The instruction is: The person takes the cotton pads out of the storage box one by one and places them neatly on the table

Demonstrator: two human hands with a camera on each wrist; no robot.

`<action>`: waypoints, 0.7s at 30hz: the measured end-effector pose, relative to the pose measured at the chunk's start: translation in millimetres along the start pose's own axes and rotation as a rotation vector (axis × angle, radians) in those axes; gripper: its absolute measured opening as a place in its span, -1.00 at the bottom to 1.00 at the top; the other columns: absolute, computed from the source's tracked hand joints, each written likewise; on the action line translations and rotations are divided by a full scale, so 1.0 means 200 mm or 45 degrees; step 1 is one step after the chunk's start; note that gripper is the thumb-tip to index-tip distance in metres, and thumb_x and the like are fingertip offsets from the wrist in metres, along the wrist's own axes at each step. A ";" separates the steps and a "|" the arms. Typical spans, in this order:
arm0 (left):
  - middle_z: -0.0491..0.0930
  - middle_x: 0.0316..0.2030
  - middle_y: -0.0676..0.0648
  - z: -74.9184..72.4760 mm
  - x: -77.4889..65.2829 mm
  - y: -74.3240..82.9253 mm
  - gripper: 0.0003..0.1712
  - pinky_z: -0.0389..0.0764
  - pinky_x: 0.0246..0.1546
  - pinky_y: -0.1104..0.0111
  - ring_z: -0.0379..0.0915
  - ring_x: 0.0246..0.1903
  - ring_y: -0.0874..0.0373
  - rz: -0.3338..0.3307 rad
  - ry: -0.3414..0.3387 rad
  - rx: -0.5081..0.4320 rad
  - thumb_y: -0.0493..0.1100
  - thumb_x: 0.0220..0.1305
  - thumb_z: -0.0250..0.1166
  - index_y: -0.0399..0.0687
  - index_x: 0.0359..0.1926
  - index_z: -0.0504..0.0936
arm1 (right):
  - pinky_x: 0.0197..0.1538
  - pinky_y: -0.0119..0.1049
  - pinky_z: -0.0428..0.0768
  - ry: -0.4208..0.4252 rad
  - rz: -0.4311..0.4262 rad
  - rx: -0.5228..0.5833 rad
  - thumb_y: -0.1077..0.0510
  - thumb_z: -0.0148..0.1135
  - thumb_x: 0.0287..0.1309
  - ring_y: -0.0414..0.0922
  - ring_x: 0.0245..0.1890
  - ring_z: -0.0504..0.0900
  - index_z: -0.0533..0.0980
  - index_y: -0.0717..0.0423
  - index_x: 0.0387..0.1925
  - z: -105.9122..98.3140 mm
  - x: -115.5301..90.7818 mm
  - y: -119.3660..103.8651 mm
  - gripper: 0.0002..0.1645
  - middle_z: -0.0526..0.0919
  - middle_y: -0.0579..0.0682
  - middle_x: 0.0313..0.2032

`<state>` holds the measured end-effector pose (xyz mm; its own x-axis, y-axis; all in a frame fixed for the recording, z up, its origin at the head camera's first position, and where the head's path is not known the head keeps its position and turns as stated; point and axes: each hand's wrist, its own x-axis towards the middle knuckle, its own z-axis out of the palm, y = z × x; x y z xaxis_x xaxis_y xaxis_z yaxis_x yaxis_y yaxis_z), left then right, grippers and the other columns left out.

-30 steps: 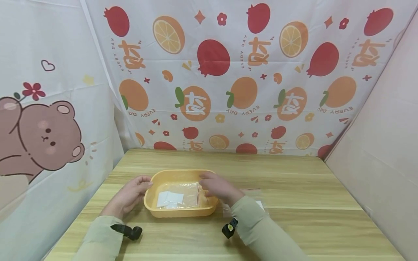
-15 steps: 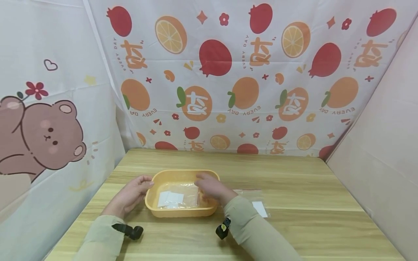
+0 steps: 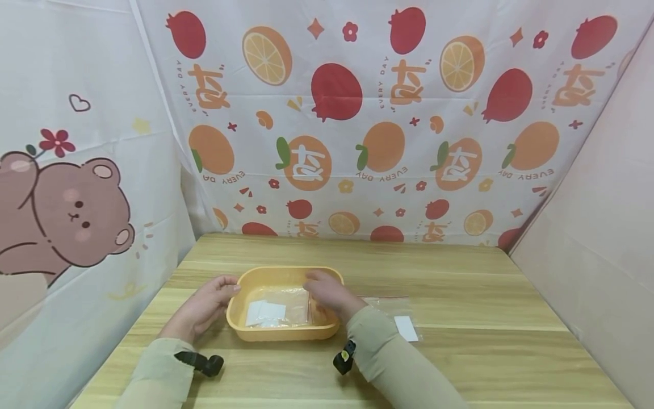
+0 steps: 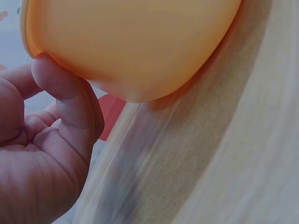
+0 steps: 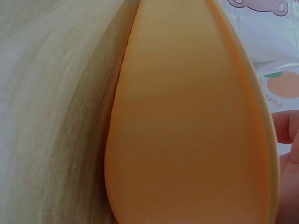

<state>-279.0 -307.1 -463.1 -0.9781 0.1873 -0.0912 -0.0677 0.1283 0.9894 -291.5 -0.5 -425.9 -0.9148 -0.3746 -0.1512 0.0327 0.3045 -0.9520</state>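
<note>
Yellow tray [image 3: 283, 335] sits on the wood-grain bench [image 3: 485, 318], left of centre, opening up. Clear bag [image 3: 296, 304] lies flat inside it, red line along its right edge; overlapping white pieces [image 3: 266, 312] show at the bag's left end.

Left hand [image 3: 206, 298] grasps the tray at its left end — left wrist view has thumb and curled fingers at the rim. Right hand [image 3: 334, 292] reaches over the tray's right end, fingers down inside, just beside the bag's red-line edge. Cannot tell whether it grasps anything: fingers are partly hidden in the head view, and the right wrist view catches only part of the hand beyond the rim.

Second clear bag [image 3: 383, 307] lies on the bench just right of the tray, partly behind the right forearm, red line along its far edge, white piece [image 3: 406, 328] at its near right corner.

Both sleeves are pale khaki, black wrist camera on each. Far side: white cloth [image 3: 378, 199] with fruit prints. Left side: white cloth [image 3: 153, 204] with a brown bear print — right side cloth [image 3: 598, 238] is plain pale.
</note>
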 end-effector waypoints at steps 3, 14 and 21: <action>0.52 -0.08 -0.18 0.00 0.00 -0.01 -0.56 0.68 -0.20 0.26 0.55 -0.17 0.10 -0.006 0.008 0.007 -0.15 0.56 0.10 -0.43 0.21 0.28 | 0.08 0.13 0.56 0.001 0.005 -0.007 0.12 0.02 0.46 0.16 0.25 0.41 0.30 0.27 0.43 0.01 0.00 0.00 -0.40 0.36 0.21 0.38; 0.51 0.00 -0.24 -0.01 0.01 -0.01 -0.52 0.67 -0.17 0.27 0.54 -0.11 0.09 0.003 0.005 0.015 -0.13 0.56 0.10 -0.45 0.23 0.26 | 0.18 0.19 0.52 0.000 -0.010 0.082 0.14 -0.01 0.46 0.24 0.24 0.47 0.32 0.28 0.41 0.02 0.00 -0.01 -0.42 0.47 0.30 0.26; 0.54 -0.04 -0.20 -0.02 0.01 -0.02 -0.54 0.68 -0.19 0.28 0.55 -0.12 0.10 0.007 -0.007 -0.010 -0.14 0.57 0.10 -0.44 0.22 0.27 | -0.03 0.03 0.66 0.010 -0.022 0.103 0.18 0.06 0.42 0.16 -0.06 0.64 0.37 0.29 0.35 0.04 0.02 0.01 -0.46 0.59 0.27 0.07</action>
<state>-281.8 -310.0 -466.1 -0.9774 0.1929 -0.0861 -0.0637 0.1195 0.9908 -292.5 -8.2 -430.2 -0.9187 -0.3720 -0.1330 0.0494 0.2259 -0.9729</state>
